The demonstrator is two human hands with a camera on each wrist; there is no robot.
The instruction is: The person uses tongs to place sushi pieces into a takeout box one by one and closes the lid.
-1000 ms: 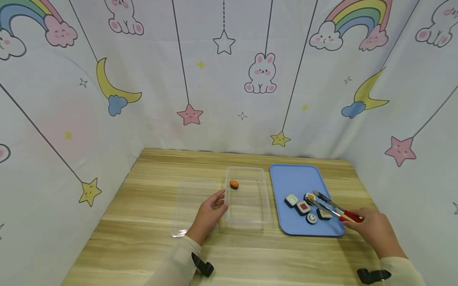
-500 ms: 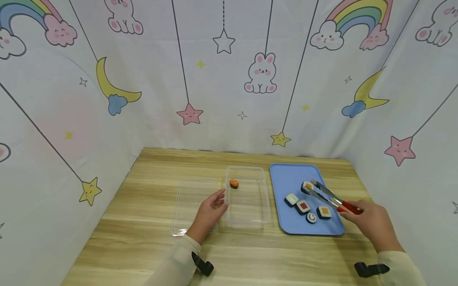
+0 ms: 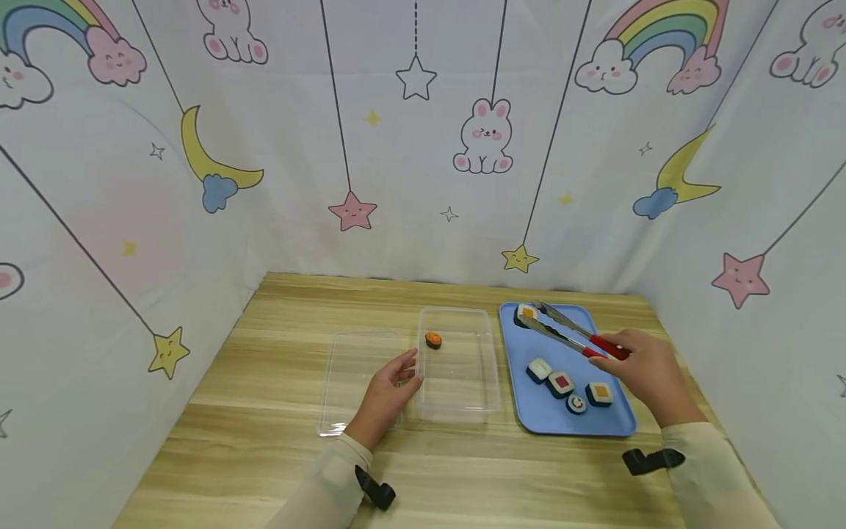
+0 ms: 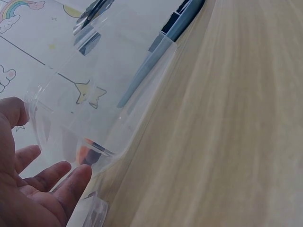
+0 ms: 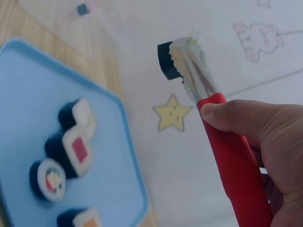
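My right hand (image 3: 651, 371) holds red-handled metal tongs (image 5: 234, 161). Between the tong tips is a square sushi roll (image 5: 166, 61) with an orange centre, over the far left corner of the blue tray (image 3: 548, 334). My left hand (image 3: 386, 393) touches the left side of a clear plastic container (image 3: 492, 367) with loosely extended fingers (image 4: 78, 182); its thumb is at the rim in the left wrist view. One orange-topped sushi piece (image 3: 432, 340) sits inside the container, near its far left corner.
Several sushi pieces stay on the tray's near half, among them a red-centred roll (image 3: 560, 383) and a small round roll (image 3: 576, 404). A clear lid (image 3: 350, 360) lies left of the container, partly under my left hand. A printed curtain (image 3: 423, 242) borders the wooden table.
The right hand has carried the tongs and orange-centred roll away and to the left, from among the other pieces to the tray's far left corner. The left hand stays put.
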